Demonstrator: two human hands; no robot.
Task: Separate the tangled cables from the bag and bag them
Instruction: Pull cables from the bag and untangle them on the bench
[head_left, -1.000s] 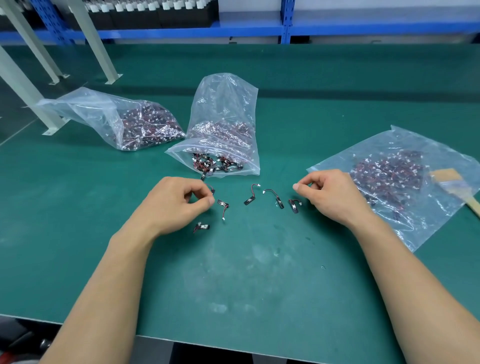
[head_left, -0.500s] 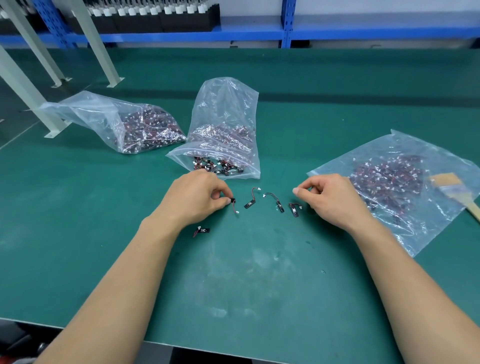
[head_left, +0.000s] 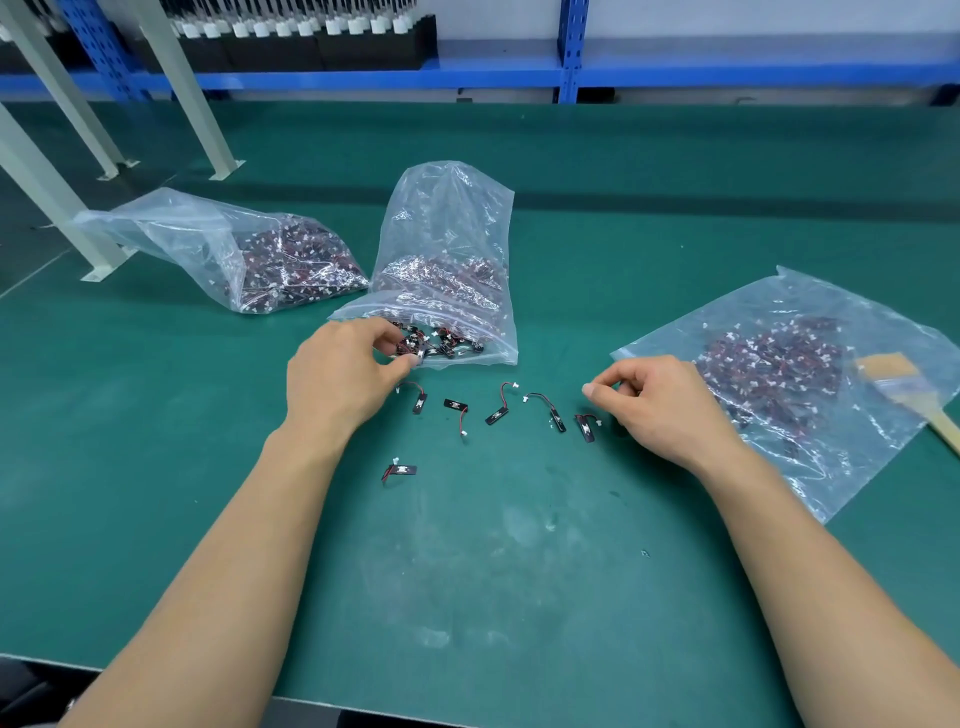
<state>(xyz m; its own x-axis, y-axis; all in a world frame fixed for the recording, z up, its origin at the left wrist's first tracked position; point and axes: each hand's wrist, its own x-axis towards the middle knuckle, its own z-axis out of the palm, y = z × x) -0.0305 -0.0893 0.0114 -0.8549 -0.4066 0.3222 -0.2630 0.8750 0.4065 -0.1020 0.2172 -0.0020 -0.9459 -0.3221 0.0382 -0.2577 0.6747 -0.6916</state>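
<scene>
We worked at a green surface (head_left: 519, 597) with a blue shelf (head_left: 363, 78) running behind it. The middle bag (head_left: 447, 249) lay with its mouth towards us. The tangled cables (head_left: 441, 345) crowded that mouth and more were heaped deeper inside, so we judged most of the separating was left to do. Our left hand (head_left: 337, 379) was at the mouth, fingers curled and thumb against the clump. Whether it had closed on a cable we could not tell. Our right hand (head_left: 660, 410) rested on the surface at the right end of the row, fingers curled in and thumb tip to forefinger, with nothing visible in it. Six loose cables (head_left: 498, 408) lay apart from one another between our hands, five in a rough row and one nearer to us, none of them bagged yet. The flat bag (head_left: 779, 374) just beyond our right hand held a spread of cables and seemed the likely place for the separated ones, though we could not be sure. A third bag (head_left: 234, 254) lay well filled at the far left, and a brush (head_left: 893, 379) rested on the flat bag's right edge.
</scene>
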